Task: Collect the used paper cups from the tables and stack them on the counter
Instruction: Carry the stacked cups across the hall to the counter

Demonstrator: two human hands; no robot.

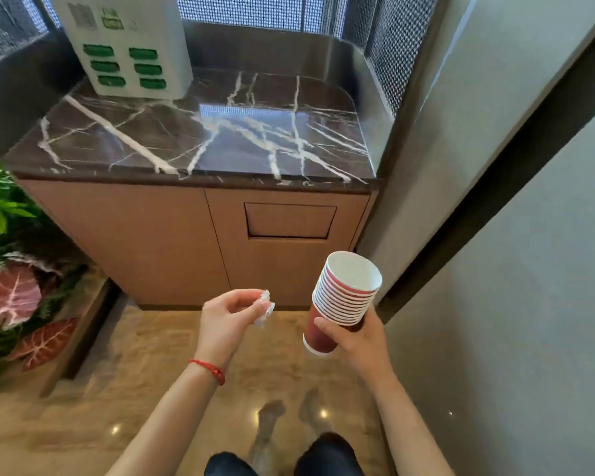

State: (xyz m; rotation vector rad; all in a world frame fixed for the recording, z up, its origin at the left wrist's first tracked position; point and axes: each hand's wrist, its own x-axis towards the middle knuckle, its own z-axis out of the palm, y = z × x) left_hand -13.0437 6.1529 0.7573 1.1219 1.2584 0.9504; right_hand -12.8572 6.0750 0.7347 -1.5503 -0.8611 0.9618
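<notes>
A stack of several red paper cups (344, 297) with white insides tilts to the right, gripped near its base by my right hand (356, 333). My left hand (229, 316) pinches a small crumpled white paper scrap (265, 307) between its fingertips; a red string bracelet is on that wrist. Both hands hover in front of a wooden cabinet below the dark marble counter (193, 139), whose top carries no cups.
A white box with green slots (128, 53) stands at the counter's back left. The cabinet front has a recessed flap (289, 221). Potted plants (11, 269) fill the left. A grey wall (512, 235) closes the right. The polished floor reflects lights.
</notes>
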